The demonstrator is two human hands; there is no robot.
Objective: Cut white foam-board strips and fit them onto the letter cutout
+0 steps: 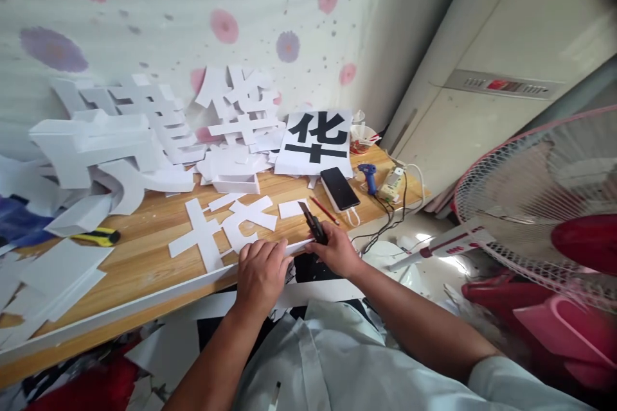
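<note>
My right hand [340, 252] is wrapped around a black utility knife [314, 223], its blade pointing up and away from me. My left hand [263, 271] is closed over a long narrow white strip [144, 304] that runs along the front edge of the wooden table [139, 237]. The strip's right end lies near my right hand. Just beyond my hands, two flat white cut-out character pieces, a cross-shaped one [200, 236] and a curved one [248, 219], lie on the table. A small white rectangle [294, 208] and a dark red pencil [324, 210] are close to the knife.
White three-dimensional characters [96, 148] stand at the back left, near a yellow cutter [99, 236] and stacked white sheets [62, 279]. A printed character sheet [315, 141], phone [340, 187], blue glue gun [368, 178] and power strip [391, 185] lie right. A fan [540, 199] stands beside the table.
</note>
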